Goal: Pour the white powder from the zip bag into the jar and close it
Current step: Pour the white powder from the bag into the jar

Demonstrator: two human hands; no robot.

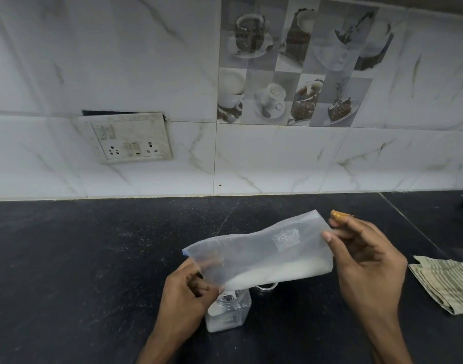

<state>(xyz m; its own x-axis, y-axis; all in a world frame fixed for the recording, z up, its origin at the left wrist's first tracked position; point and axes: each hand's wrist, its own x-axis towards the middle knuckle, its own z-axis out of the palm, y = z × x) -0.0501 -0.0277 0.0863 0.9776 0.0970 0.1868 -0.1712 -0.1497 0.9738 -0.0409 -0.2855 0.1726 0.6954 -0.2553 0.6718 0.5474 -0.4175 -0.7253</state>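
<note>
A clear zip bag (261, 256) with white powder along its lower edge is held tilted above a small square clear jar (229, 311) on the black counter. My left hand (185, 292) pinches the bag's lower left mouth end right over the jar's opening. The bag's raised right end is gripped by my right hand (366, 261). White powder lies in the bottom of the jar. A shiny round lid (265, 287) peeks out behind the jar, mostly hidden by the bag.
A folded striped cloth (443, 282) lies on the black counter (80, 258) at the right. A switch and socket plate (128, 137) sits on the tiled wall behind.
</note>
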